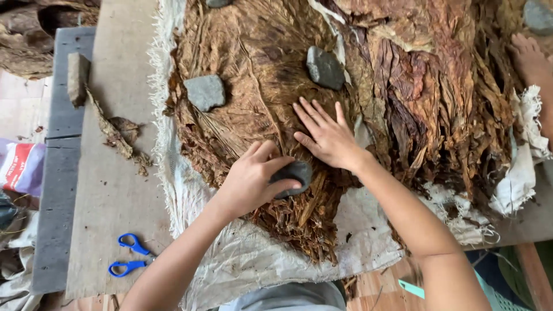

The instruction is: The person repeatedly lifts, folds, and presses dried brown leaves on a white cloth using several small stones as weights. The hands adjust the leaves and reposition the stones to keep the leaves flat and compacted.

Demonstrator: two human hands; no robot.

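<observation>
Your left hand's (249,183) fingers (282,188) curl around a dark grey stone (295,174), gripping it low on the heap of dried brown leaves (259,75); your right hand (328,138) lies flat beside it, fingers spread wide and pressed on the leaves, holding nothing. Two more grey stones rest on the pile, one at its left part (205,91) and one just above your right hand (325,67). The leaves lie on a frayed whitish cloth (259,253) spread over the table (115,190). At the far left edge you have a soft package (22,167), whitish-lilac with a red panel, lying off the table. Blue-handled scissors (130,255) sit on the bare board near the bottom left, well apart from the cloth. A pale block (76,76) and leaf scraps (118,138) lie on the left strip of the table, which gives you the widest open room. Another person's hand (529,57) rests on the leaves at the upper right edge. A turquoise basket rim (489,294) shows at the lower right
</observation>
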